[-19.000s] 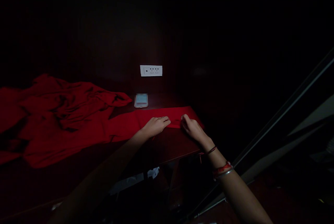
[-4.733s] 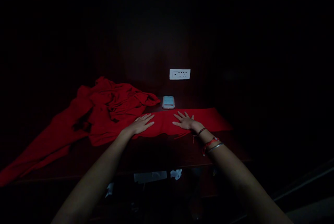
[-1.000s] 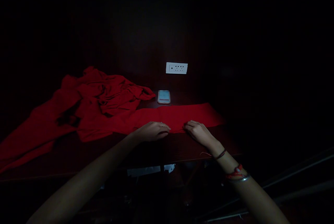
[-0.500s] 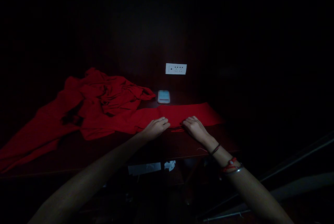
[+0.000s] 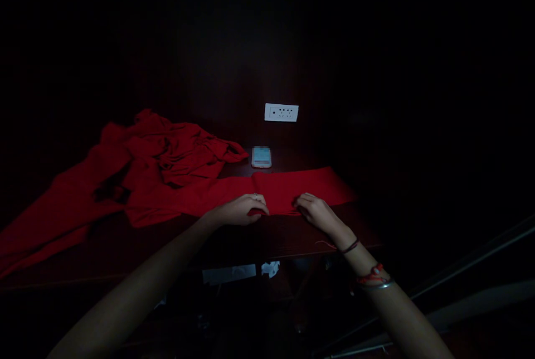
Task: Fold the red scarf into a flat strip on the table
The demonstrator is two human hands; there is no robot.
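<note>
A long red cloth point(image 5: 288, 186) lies across the dark table, its right part smooth and flat, its left part in a crumpled heap point(image 5: 179, 150). My left hand point(image 5: 240, 209), a ring on one finger, is closed at the near edge of the cloth, thumb below and fingers above. A short way to the right, my right hand point(image 5: 316, 213) pinches the same edge with bent fingers. Between the two hands the edge runs fairly straight. The fingertips of both hands are partly hidden against the cloth.
Behind the cloth lies a small pale blue-screened device point(image 5: 261, 156). A white power socket point(image 5: 281, 112) is on the dark wall. Below the front edge of the table point(image 5: 284, 248) are white papers point(image 5: 229, 273). The surroundings are very dark.
My left hand has shifted slightly left and down, its thumb now at the cloth's edge. The narrow loose red strip between my hands no longer shows; the cloth reaches slightly nearer there.
</note>
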